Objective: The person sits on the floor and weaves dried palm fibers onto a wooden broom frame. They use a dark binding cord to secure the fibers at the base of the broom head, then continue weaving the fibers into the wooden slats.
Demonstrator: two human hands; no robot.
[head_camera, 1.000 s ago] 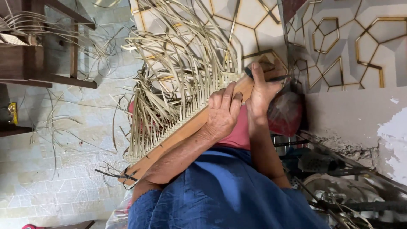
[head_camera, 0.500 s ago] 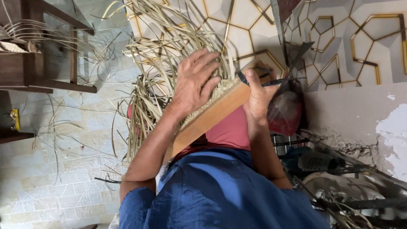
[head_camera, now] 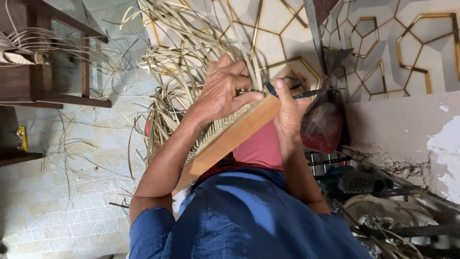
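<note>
A wooden frame (head_camera: 239, 136) with pale woven cane rests on my lap, against a red cloth (head_camera: 258, 151). Loose cane strips (head_camera: 177, 72) fan out from its far end. My left hand (head_camera: 225, 91) lies on top of the weave near the frame's upper corner, with its fingers curled around some strips. Beside it on the right, my right hand (head_camera: 287, 108) presses on the frame's corner and pinches a thin dark tool (head_camera: 311, 93), whose tip points right. What kind of tool it is cannot be told.
Dark wooden furniture (head_camera: 43, 81) draped with cane strips stands at the left on a pale tiled floor (head_camera: 72, 192). A wall with gold geometric lines (head_camera: 407, 52) is ahead. A red plastic bag (head_camera: 323, 127) and dark metal clutter (head_camera: 383, 192) lie at the right.
My left hand has slid up the frame from its middle to the upper corner and closed on strips. The frame has tilted and shifted right. My right hand has kept its grip.
</note>
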